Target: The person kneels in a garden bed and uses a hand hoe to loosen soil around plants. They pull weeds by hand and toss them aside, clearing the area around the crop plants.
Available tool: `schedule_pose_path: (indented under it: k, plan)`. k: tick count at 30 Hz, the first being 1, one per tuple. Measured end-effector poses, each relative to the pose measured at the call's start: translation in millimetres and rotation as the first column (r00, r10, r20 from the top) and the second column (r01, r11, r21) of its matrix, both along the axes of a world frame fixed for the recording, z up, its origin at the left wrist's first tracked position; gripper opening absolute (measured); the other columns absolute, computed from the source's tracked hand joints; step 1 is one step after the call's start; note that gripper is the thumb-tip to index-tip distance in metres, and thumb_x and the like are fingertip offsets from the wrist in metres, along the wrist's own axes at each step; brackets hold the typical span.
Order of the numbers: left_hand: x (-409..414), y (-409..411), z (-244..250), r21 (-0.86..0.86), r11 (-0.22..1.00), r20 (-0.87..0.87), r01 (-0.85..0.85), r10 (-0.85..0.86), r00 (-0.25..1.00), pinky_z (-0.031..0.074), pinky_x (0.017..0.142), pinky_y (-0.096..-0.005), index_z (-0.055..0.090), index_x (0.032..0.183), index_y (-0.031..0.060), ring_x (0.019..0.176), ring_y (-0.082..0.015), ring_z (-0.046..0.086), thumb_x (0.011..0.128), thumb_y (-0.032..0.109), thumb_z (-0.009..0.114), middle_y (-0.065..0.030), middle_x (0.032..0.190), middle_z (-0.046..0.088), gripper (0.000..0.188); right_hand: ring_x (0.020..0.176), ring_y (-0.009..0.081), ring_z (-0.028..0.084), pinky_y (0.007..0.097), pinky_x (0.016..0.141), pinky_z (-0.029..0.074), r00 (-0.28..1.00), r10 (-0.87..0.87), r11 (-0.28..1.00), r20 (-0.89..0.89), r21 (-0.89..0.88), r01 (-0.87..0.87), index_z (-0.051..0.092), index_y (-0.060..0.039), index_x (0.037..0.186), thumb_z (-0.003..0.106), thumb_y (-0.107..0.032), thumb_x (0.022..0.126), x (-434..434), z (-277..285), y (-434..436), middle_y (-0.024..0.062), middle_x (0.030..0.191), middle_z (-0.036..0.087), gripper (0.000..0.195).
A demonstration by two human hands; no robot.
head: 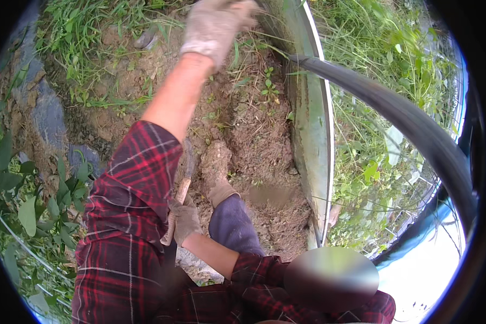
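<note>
My left hand, in a soiled light work glove, reaches out at the top beside a greenish upright panel. It is motion-blurred, with grass stems near its fingers; whether it grips any is unclear. Lower down, my right hand, also gloved, is closed around the wooden handle of a hand tool. The tool's dark, narrow, slightly curved metal end points forward, close to a muddy shoe. Small weeds grow in the brown soil between the shoe and the panel.
A thick black pipe arches over the panel's white rim from the right. Tall grass grows beyond the panel, and more grass at upper left. Dark sheeting lies on the soil at left, above leafy plants and a thin pale line.
</note>
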State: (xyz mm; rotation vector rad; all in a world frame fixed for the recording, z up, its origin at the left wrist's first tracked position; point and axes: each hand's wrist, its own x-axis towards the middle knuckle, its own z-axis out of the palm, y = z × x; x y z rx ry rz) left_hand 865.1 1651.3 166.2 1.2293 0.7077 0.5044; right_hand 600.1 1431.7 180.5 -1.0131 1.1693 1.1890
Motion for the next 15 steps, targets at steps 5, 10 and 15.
schedule_pose_path:
  k: [5, 10, 15]
  plan:
    - [-115, -7, -131, 0.122, 0.985, -0.653, 0.124, -0.014, 0.757, 0.051, 0.083, -0.0302, 0.051, 0.124, 0.0027, 0.095, -0.0167, 0.061, 0.085, 0.015, 0.063, -0.0096, 0.112, 0.061, 0.042, 0.051, 0.0184, 0.054, 0.0320, 0.048, 0.048, 0.994, 0.088, 0.990, -0.072, -0.102, -0.095, 0.047, -0.0081, 0.091, 0.054, -0.004, 0.090, -13, 9, -9, 0.0049, 0.068, 0.052, 0.008]
    - [-117, -113, -190, 0.001, 0.706, -0.855, 0.708, -0.367, 0.367, 0.026, 0.113, -0.0368, 0.033, 0.141, 0.0006, 0.136, -0.0343, 0.030, 0.072, 0.037, 0.073, -0.0232, 0.145, 0.033, 0.088, 0.056, 0.0173, 0.056, 0.0308, 0.047, 0.049, 0.976, 0.050, 0.970, -0.211, -0.221, -0.097, 0.052, -0.0111, 0.105, 0.047, -0.012, 0.094, -48, -14, -32, 0.0032, 0.072, 0.056, 0.012]
    - [-122, -204, -239, -0.458, 0.813, -0.779, 0.360, -0.562, 0.278, 0.043, 0.095, -0.0401, 0.060, 0.117, 0.0056, 0.114, -0.0365, 0.052, 0.083, 0.032, 0.056, -0.0229, 0.124, 0.055, 0.043, 0.055, 0.0169, 0.056, 0.0307, 0.047, 0.049, 0.961, -0.100, 0.967, -0.259, -0.253, 0.032, 0.052, -0.0113, 0.103, 0.048, -0.011, 0.094, -60, -18, -42, 0.0028, 0.071, 0.055, 0.010]
